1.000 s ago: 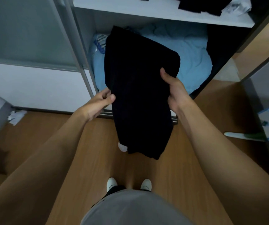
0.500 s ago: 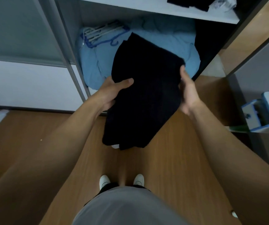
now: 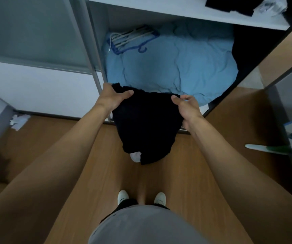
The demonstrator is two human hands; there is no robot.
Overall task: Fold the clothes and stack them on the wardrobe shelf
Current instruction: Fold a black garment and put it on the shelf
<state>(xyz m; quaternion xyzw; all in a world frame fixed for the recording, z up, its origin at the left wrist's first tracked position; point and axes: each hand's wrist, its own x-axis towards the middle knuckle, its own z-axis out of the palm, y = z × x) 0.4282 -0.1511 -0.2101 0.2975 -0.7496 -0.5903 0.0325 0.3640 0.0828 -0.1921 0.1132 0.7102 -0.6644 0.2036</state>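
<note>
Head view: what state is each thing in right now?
black garment: bunched, hanging from both hands.
left hand: grips the garment's top left corner.
right hand: pinches its top right edge.
blue bedding: crumpled in the wardrobe bottom.
hangers: lying bundled on the bedding.
wardrobe shelf: holds dark clothes at its right end.

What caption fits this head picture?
Left hand and right hand grip a black garment before the wardrobe.

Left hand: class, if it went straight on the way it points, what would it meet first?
Probably the light blue bedding low in the wardrobe: the left hand, gripping the black garment, points into that opening. Depth is unclear from one view, so it might pass just above the bedding.
</note>
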